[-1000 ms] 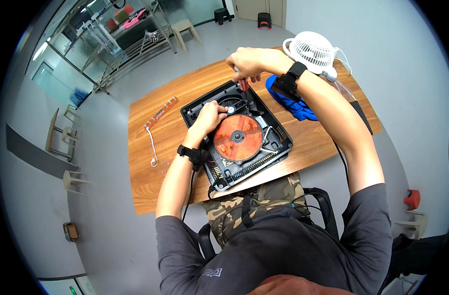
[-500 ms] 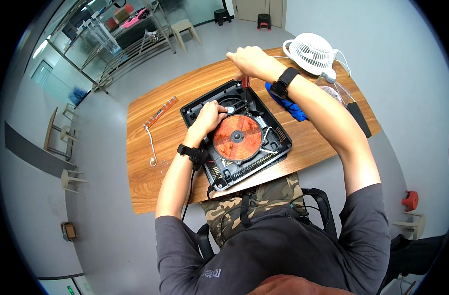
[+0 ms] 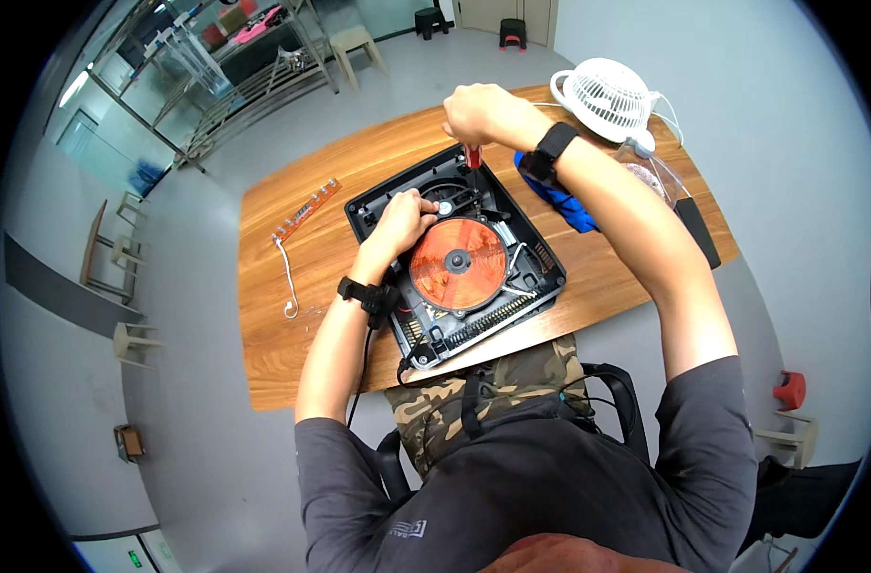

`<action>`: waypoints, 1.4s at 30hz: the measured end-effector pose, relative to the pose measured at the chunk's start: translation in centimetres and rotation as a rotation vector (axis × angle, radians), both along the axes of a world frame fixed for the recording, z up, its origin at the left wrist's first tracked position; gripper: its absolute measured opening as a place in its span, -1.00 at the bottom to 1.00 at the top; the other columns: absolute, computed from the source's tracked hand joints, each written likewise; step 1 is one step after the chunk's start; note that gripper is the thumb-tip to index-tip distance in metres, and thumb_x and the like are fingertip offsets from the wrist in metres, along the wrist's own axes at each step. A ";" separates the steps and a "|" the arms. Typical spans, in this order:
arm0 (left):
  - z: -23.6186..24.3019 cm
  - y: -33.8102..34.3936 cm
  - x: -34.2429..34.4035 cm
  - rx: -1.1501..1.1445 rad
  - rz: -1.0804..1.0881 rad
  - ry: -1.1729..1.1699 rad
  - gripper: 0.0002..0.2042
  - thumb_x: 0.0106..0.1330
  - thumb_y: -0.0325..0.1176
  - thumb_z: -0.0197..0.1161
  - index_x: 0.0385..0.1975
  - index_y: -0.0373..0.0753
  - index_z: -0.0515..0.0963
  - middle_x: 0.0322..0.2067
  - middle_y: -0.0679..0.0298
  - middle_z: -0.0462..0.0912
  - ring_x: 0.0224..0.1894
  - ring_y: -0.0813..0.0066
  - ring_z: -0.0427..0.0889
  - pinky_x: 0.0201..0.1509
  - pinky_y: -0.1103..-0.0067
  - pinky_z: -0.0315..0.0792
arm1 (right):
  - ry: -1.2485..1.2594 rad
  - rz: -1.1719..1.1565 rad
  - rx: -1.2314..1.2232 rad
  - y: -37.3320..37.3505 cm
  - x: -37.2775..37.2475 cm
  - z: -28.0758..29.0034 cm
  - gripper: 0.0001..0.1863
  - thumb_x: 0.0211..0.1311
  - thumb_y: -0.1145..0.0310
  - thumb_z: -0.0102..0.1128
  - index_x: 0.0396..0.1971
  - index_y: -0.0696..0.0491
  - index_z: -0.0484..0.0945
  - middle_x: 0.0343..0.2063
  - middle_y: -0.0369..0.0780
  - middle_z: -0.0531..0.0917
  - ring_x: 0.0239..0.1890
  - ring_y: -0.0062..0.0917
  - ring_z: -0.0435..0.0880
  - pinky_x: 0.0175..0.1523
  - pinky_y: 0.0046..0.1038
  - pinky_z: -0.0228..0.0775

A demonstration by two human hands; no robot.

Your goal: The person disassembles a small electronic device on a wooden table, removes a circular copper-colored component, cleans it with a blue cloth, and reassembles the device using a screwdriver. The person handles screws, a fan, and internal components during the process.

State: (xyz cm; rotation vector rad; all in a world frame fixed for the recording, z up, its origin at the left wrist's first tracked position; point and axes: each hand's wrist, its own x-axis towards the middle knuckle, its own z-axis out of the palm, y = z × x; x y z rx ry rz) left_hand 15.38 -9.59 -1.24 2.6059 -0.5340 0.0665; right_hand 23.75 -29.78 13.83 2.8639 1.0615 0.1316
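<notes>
An opened induction cooker base [image 3: 359, 208], a black plastic housing, lies on the wooden table [image 3: 273, 353] in front of me. Its round copper coil [image 3: 437, 277] is exposed on the near side. Behind the coil sits a black cooling fan [image 3: 445, 207] with a pale round hub. My left hand [image 3: 404, 225] rests on that fan, fingers curled, fingertips at the hub. Raised over the far edge of the housing, my right hand [image 3: 483, 113] is closed around a red-handled screwdriver [image 3: 472, 158]. The screwdriver points down beside the fan; its tip's exact contact is unclear.
To the left lie an orange strip board [image 3: 306, 210] with a white cable [image 3: 288, 282] and some small loose pieces. A blue cloth [image 3: 561, 199], a clear bag [image 3: 653, 177], a dark flat panel [image 3: 698, 232] and a white fan [image 3: 609, 97] are at the right.
My right hand has shifted slightly, and more of the screwdriver shows beneath it. My left hand stays on the fan. The whole view has tilted a little.
</notes>
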 end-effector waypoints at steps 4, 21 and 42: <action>-0.2 0.3 0.0 0.016 -0.012 -0.018 -0.74 0.17 -0.39 0.43 -0.14 -0.27 0.76 -0.26 -0.07 0.67 -0.14 -0.04 0.66 0.03 0.27 0.53 | 0.120 -0.154 -0.032 1.5 -0.6 0.9 -0.66 0.30 0.16 0.13 -0.20 0.09 0.75 -0.27 -0.03 0.78 -0.14 -0.19 0.78 0.00 -0.23 0.62; -0.4 0.3 0.1 -0.014 -0.015 -0.013 -0.74 0.19 -0.39 0.41 -0.12 -0.29 0.74 -0.26 -0.06 0.67 -0.14 -0.03 0.65 0.02 0.30 0.52 | 0.046 -0.081 0.004 -1.1 -0.3 0.1 -0.51 0.42 0.00 0.13 -0.36 0.19 0.71 -0.39 -0.01 0.76 -0.27 -0.12 0.77 -0.07 -0.15 0.62; -0.1 0.2 -0.3 -0.044 0.014 -0.005 -0.74 0.17 -0.40 0.44 -0.15 -0.32 0.75 -0.26 -0.11 0.68 -0.11 -0.05 0.67 0.07 0.28 0.53 | 0.037 -0.062 -0.068 0.4 -1.4 1.0 -0.47 0.50 0.01 -0.05 -0.28 0.19 0.69 -0.40 -0.02 0.76 -0.28 -0.13 0.77 -0.11 -0.17 0.64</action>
